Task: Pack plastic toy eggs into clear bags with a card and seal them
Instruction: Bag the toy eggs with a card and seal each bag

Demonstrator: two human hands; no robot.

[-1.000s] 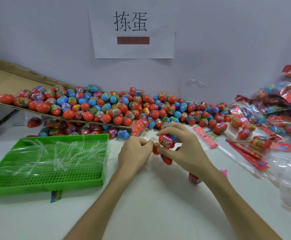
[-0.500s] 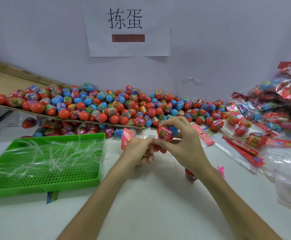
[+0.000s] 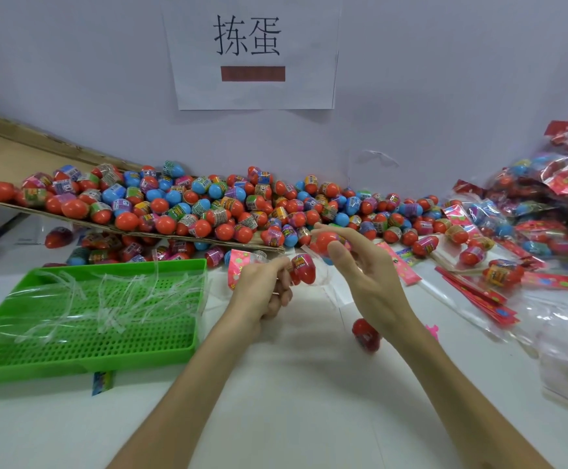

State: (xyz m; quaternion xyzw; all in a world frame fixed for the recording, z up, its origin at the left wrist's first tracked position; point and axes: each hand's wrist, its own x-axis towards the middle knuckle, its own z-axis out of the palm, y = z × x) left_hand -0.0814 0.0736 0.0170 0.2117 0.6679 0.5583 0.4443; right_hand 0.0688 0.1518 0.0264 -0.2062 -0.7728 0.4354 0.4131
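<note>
My left hand [image 3: 262, 292] pinches a clear bag [image 3: 323, 282] with a pink flowered card [image 3: 236, 269] at its top; a red toy egg [image 3: 302, 269] sits inside the bag. My right hand [image 3: 360, 269] holds another red egg [image 3: 324, 242] between thumb and fingers at the bag's mouth. A large heap of red and blue eggs [image 3: 208, 208] lies on a cardboard sheet and the table behind. One red egg [image 3: 365, 335] lies on the white table under my right wrist.
A green perforated tray [image 3: 83, 336] with clear plastic strips stands at the left. Pink cards [image 3: 401, 265], empty clear bags [image 3: 472, 309] and filled bags [image 3: 529, 204] lie at the right. A paper sign [image 3: 250, 50] hangs on the wall.
Both hands have lifted the bag a little off the table. The right hand has opened out and shifted right, its egg now at the bag's mouth. The view has shifted slightly.
</note>
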